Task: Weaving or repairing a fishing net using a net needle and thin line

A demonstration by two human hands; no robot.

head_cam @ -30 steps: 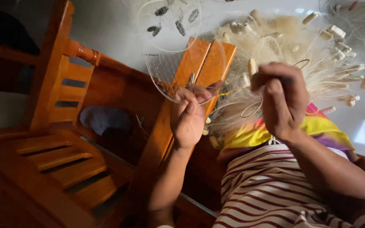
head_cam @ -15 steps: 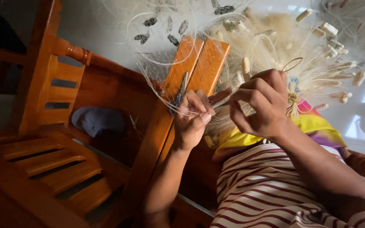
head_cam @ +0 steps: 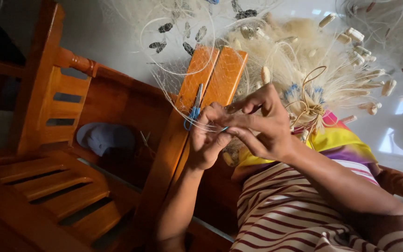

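Hands knotting net over a wooden chair arm

The left hand (head_cam: 206, 140) and right hand (head_cam: 262, 123) meet, both pinched shut on fine net (head_cam: 220, 119) strands against the slats (head_cam: 211, 84); what the fingertips hold is hard to see, perhaps a thread. Blue scissors (head_cam: 194, 109) hang just beside. The net heap (head_cam: 304, 60) runs past the top edge.
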